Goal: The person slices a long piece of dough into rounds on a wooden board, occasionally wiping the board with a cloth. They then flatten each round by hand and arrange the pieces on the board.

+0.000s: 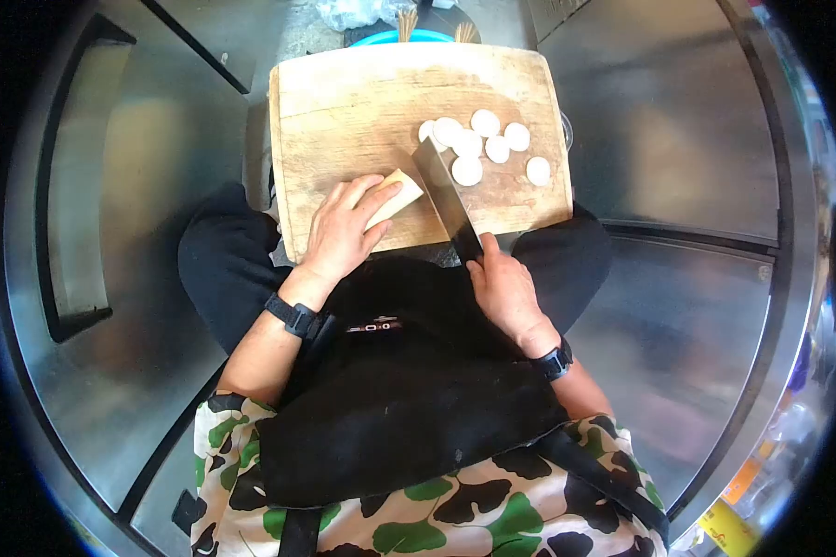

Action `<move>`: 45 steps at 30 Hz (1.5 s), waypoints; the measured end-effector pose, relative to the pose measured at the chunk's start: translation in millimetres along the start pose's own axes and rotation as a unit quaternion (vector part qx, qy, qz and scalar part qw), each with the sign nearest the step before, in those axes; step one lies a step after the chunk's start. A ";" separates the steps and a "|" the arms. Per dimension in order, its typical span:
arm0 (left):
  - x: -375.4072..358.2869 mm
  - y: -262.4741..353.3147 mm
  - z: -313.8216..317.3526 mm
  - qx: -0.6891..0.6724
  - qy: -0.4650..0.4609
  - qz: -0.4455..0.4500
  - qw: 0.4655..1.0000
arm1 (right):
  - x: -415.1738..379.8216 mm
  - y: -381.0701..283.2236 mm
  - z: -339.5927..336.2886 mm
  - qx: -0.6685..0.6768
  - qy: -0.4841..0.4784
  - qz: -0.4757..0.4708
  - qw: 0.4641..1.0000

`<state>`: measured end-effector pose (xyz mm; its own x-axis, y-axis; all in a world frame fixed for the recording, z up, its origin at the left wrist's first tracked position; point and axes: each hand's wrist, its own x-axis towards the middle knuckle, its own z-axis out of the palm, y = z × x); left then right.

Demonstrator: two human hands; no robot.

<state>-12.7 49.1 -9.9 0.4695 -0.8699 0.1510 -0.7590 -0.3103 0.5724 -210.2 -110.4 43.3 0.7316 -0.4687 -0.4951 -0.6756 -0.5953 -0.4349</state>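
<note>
My left hand (pixel 344 227) is wrapped over a pale, log-shaped vegetable (pixel 401 195) and presses it against the wooden cutting board (pixel 344 107). Its cut end points right, towards the blade. In my right hand (pixel 508 290) is the dark handle of a cleaver (pixel 446 197), whose broad blade slants up and left over the board, just right of the vegetable. Several round white slices (pixel 467 170) lie on the right half of the board, a few overlapping and one (pixel 538 171) apart near the right edge.
The board spans my knees, with a black apron (pixel 390 408) below it. Steel cabinet fronts (pixel 158 213) (pixel 659 121) stand close on both sides. Beyond the board's far edge are a blue basin rim (pixel 418 35) and bristly brush ends (pixel 406 25).
</note>
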 end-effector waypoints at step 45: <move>23.2 3.0 14.8 -0.043 0.031 0.061 0.997 | 5.1 -9.2 -19.9 -0.109 0.023 -0.183 0.977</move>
<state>-10.8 22.4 -16.6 0.4046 -0.8731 0.2720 -0.7717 -0.1663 0.6139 -198.4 -120.3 59.8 0.9271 -0.2242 -0.3005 -0.3364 -0.8511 -0.4030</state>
